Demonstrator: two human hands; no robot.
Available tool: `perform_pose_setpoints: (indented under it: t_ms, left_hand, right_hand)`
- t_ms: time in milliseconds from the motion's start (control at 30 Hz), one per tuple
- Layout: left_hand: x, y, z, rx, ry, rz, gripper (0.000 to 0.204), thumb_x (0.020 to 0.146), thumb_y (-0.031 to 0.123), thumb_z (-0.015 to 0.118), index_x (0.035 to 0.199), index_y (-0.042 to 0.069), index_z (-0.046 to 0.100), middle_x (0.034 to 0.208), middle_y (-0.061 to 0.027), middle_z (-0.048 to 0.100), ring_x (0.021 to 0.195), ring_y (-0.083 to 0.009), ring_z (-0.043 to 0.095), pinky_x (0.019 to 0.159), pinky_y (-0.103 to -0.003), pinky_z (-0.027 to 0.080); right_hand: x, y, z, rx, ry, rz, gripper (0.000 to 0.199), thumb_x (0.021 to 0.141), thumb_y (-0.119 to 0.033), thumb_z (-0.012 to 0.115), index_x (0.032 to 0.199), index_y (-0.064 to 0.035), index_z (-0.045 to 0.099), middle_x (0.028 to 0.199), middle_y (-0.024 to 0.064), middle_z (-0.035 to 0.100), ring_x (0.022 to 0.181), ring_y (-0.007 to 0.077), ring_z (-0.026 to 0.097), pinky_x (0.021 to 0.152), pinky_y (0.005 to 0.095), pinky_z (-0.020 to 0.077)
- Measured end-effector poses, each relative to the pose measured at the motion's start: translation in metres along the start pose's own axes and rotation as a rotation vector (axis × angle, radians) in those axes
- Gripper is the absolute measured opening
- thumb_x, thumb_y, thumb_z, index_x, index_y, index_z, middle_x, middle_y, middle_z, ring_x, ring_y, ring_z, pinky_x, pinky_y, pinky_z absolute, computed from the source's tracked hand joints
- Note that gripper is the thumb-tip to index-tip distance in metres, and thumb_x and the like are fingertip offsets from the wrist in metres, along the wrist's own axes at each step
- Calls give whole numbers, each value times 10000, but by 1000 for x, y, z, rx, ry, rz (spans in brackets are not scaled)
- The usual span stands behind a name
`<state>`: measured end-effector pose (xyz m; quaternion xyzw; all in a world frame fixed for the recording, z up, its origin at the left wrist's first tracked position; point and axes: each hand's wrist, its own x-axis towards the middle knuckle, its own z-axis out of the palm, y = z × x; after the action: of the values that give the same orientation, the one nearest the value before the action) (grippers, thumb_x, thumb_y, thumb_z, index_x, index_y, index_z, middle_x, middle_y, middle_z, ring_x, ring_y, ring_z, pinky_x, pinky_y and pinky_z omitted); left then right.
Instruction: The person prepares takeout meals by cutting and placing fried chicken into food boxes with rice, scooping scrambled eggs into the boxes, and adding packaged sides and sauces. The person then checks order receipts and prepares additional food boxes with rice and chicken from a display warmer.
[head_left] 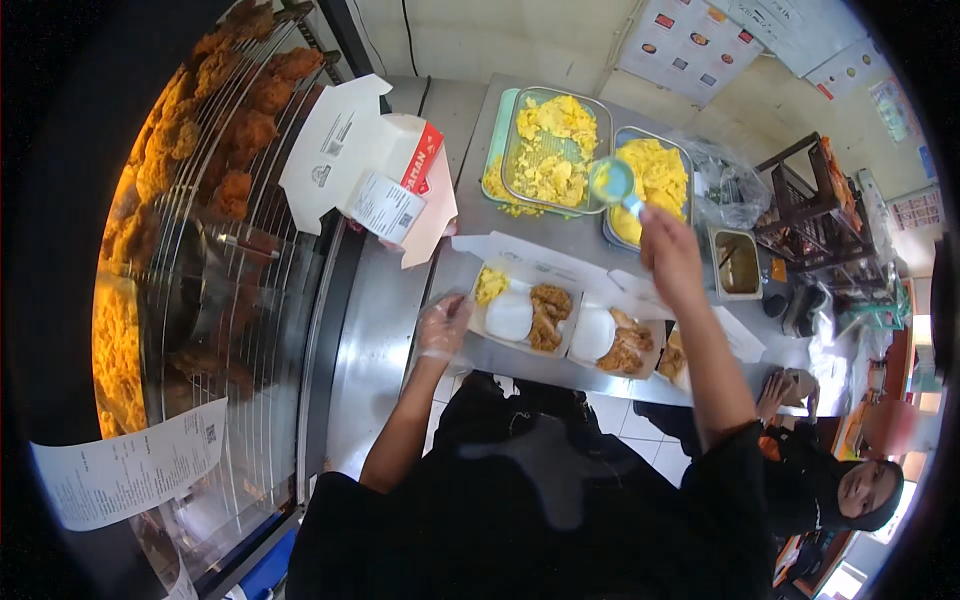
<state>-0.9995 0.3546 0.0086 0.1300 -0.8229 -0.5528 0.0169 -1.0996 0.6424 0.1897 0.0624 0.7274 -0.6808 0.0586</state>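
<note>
My right hand (668, 248) is closed round the handle of a light-blue scoop (622, 178). The scoop's round bowl hangs over the gap between two trays of crumbled yellow egg, the left tray (540, 205) and the right tray (688, 200). In a clear glove, my left hand (443, 325) grips the left edge of an open paper meal box (497, 338). That box has a mound of egg (491, 285), white rice (509, 316) and fried chicken (549, 317). Beside it, a second open box (580, 350) has rice and chicken; a third is partly hidden behind my right forearm.
Fried chicken fills a lit display rack (240, 150) at left. An open printed box (350, 140) with a paper slip stands on the counter's left. Toward the right are a metal container (737, 265), plastic bag (725, 170) and dark crates (800, 200). Another person (820, 485) is at lower right.
</note>
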Motion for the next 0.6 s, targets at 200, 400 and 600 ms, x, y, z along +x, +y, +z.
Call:
perform_pose_setpoints:
  t_ms: [200,400,600]
  left_hand:
    - [22,97,-33,62,284,461,109,812,104,604,827,-2,625,765,-159,633,675,-280,615,625,-337,477]
    - [183,153,25,645,-171,404,228,863,188,490,920,3,611,868,-213,611,828,-335,603,718,-448,466]
    - [253,123,79,866,-434,50,247,832,115,467,969,-11,631,1036,-214,604,1017,-355,570,856,-413,471]
  right_hand:
    - [133,18,-30,-1154,-386,-531,184,701,-101,577,860,-65,660,778,187,634,713,353,620,621,430,491]
    - [175,78,37,-1529,-713,-538,162,700,-80,550,811,-64,666,756,176,634,704,342,629,628,436,509]
    - [192,50,45,-1549,-637,-443,138,709,-85,540,766,-30,653,735,183,624,714,342,631,621,443,505]
